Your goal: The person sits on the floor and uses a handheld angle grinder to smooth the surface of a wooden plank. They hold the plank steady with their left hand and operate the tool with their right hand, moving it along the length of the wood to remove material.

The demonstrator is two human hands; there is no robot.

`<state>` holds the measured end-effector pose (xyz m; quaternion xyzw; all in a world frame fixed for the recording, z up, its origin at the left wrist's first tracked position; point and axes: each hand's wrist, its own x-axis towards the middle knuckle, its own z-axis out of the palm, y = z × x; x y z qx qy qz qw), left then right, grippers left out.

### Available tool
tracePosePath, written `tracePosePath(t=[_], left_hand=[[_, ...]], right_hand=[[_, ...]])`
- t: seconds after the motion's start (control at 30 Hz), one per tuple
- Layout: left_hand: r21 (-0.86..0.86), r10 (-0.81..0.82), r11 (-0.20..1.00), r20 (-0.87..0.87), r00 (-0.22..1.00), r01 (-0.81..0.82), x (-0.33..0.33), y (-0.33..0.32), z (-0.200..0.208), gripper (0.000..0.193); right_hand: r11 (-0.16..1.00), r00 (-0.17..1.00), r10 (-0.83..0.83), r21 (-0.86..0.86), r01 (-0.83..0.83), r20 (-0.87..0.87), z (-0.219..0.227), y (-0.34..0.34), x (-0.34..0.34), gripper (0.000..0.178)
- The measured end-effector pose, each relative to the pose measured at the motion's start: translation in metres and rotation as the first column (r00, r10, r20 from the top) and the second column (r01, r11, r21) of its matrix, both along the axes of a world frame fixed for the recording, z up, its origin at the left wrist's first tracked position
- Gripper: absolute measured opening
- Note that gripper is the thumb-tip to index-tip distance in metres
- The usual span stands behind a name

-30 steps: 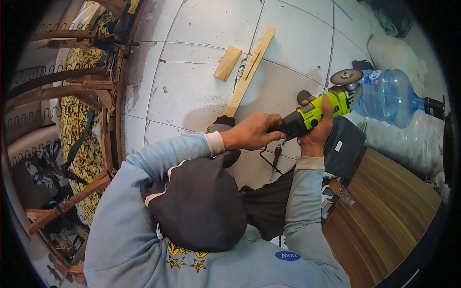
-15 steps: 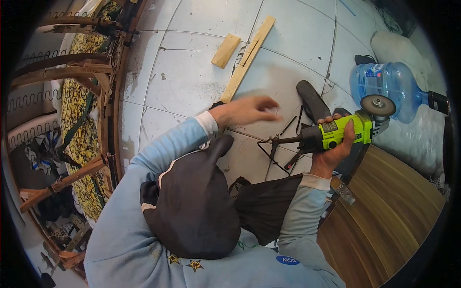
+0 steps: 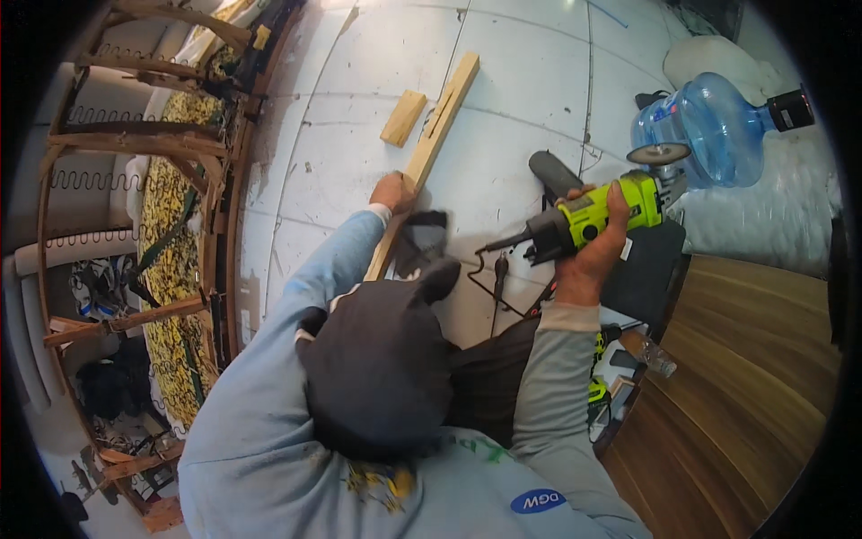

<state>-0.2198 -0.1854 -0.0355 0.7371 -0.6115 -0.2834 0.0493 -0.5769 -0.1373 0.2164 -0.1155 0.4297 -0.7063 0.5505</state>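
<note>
My right hand (image 3: 588,265) is wrapped round a lime-green and black angle grinder (image 3: 620,208), held up above the floor. Its round disc (image 3: 660,154) points away from me, in front of the blue water bottle, and its black cord hangs off the rear end. On the left, my left hand (image 3: 391,192) grips the edge of a long pale wooden batten (image 3: 442,128), which lies slantwise on the tiles with a dark split near its far end. A short wooden block (image 3: 404,118) rests just left of the batten. My dark-trousered knee hides the batten's near end.
A sofa frame (image 3: 144,144) with bare springs stands along the left. At right are a large blue water bottle (image 3: 718,126), plastic-wrapped bundles (image 3: 763,207) and a wood-grain board (image 3: 718,368). Another green tool (image 3: 599,391) lies beside my right forearm.
My left hand has gone from hovering with fingers spread to gripping the batten. The grinder has shifted slightly left with its disc turned flatter. The whole view has also moved.
</note>
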Motion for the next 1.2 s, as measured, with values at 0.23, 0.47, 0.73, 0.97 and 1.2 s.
tracePosePath(t=[0.23, 0.47, 0.73, 0.97, 1.2], left_hand=[[0.124, 0.03, 0.992, -0.13, 0.991, -0.014, -0.031, -0.017, 0.026, 0.064], [-0.206, 0.005, 0.978, -0.027, 1.0, -0.01, -0.061, 0.01, 0.024, 0.084], [-0.193, 0.062, 0.98, 0.032, 0.998, -0.054, -0.061, 0.02, 0.023, 0.097], [-0.129, 0.002, 0.992, -0.09, 0.996, -0.014, -0.036, 0.054, 0.023, 0.089], [0.0, 0.23, 0.972, -0.216, 0.949, -0.236, -0.058, 0.04, 0.049, 0.065]], right_hand=[[0.995, 0.993, -0.074, 0.067, 0.068, 0.088, 0.01, 0.06, -0.046, 0.04], [0.978, 0.99, -0.142, 0.155, 0.137, 0.02, 0.024, 0.105, -0.076, 0.04], [0.961, 0.986, -0.147, 0.225, 0.162, -0.084, 0.021, 0.091, -0.071, 0.039], [0.955, 0.989, -0.128, 0.26, 0.141, -0.068, 0.017, 0.088, -0.065, 0.039], [0.947, 0.983, -0.137, 0.276, 0.167, -0.124, 0.02, 0.085, -0.064, 0.04]])
